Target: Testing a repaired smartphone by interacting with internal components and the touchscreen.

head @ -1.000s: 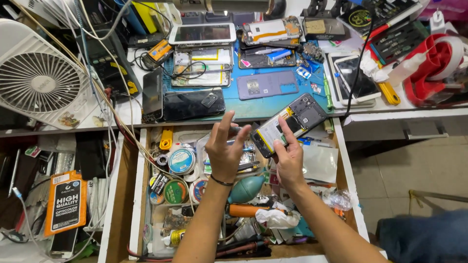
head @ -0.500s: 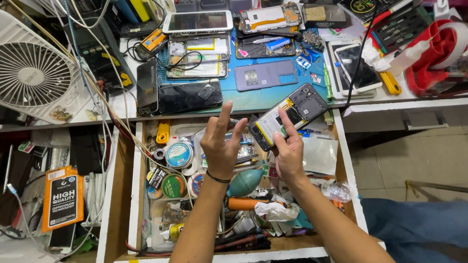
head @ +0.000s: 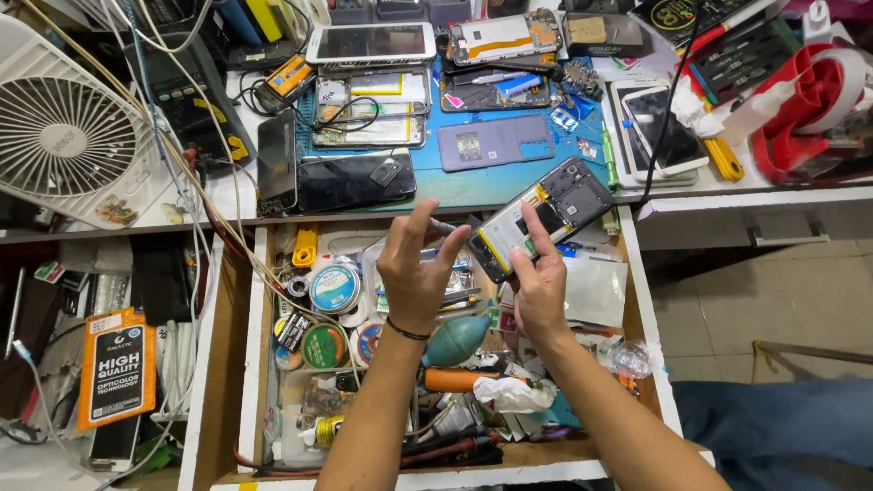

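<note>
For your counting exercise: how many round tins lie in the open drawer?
3: a blue-rimmed tin at upper left, a green tin below it, and a red-and-blue tin beside the left hand. Clutter may hide more.

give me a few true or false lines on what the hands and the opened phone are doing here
1. The right hand holds an opened phone over the drawer. True.
2. The left hand pinches a thin tool whose tip points at the phone. True.
3. The white fan stands at the right of the bench. False: it stands at the left.
4. The drawer is pushed shut. False: it is pulled open, full of tins and tools.
</note>
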